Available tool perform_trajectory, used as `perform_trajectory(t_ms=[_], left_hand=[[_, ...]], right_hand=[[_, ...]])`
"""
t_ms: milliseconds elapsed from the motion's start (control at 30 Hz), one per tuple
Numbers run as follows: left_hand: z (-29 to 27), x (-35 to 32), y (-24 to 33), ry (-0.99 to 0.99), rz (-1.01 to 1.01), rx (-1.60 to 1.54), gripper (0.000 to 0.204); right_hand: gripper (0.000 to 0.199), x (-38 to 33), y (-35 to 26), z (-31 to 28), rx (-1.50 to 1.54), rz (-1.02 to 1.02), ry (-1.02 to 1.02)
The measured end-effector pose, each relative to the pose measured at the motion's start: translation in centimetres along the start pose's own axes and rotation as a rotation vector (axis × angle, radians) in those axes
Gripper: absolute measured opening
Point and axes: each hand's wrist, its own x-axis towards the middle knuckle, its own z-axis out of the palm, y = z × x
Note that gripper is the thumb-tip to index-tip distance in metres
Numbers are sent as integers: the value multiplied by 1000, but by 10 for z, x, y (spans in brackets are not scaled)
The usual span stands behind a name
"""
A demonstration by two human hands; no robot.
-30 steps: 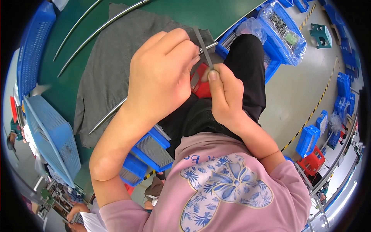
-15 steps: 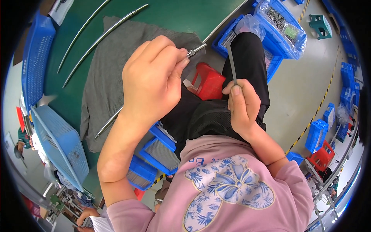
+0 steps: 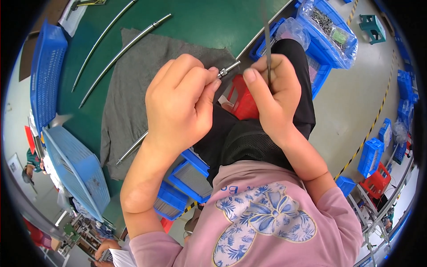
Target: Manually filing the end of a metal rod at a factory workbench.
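My left hand [image 3: 180, 102] is closed in a pinch round a slim shiny metal tube [image 3: 230, 68] with a collar near its tip. The tip pokes out past my thumb and forefinger; the tube's other end shows beyond my wrist, over the grey cloth [image 3: 126, 80]. To the right, my right hand [image 3: 281, 95] is raised, palm partly showing, its fingers curled round a thin, flat, dark grey strip [image 3: 267, 42]. The strip points up and away, its far end blurred. My right thumb stands off it. Strip and tube tip are apart.
Two curved metal tubes, one long [image 3: 126, 49] and one thinner [image 3: 104, 34], lie on the green table [image 3: 195, 22]. Blue baskets [image 3: 78, 164] stand at left. Blue bins [image 3: 193, 178] sit below the table; a bin of small metal parts [image 3: 327, 26] and a red stool [image 3: 243, 100] are at right.
My right hand has risen and turned, and its thumb has lifted off the strip, which now stands more upright. My left hand keeps its pinch on the tube. The whole view has shifted slightly.
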Motion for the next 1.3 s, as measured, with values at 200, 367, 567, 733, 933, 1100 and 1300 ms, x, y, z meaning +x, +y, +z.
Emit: perform_trajectory(t_ms=[200, 367, 567, 733, 933, 1100, 1300], left_hand=[[0, -3, 1, 22, 21, 8, 17], [-3, -4, 3, 12, -3, 15, 18], [1, -2, 6, 19, -13, 0, 19], [2, -2, 10, 30, -13, -13, 20], [7, -10, 7, 14, -1, 43, 19], [-8, -29, 50, 7, -78, 112, 34], [8, -86, 84, 180, -856, -895, 18]], right_hand=[[32, 18, -2, 8, -180, -113, 49], [11, 32, -3, -6, -93, -107, 181], [10, 15, 0, -9, 57, -33, -99], [17, 11, -6, -6, -78, 33, -110], [14, 18, -21, -6, 37, 312, -132], [11, 29, -19, -25, -24, 292, -96], [17, 43, -18, -48, 101, 315, -127]])
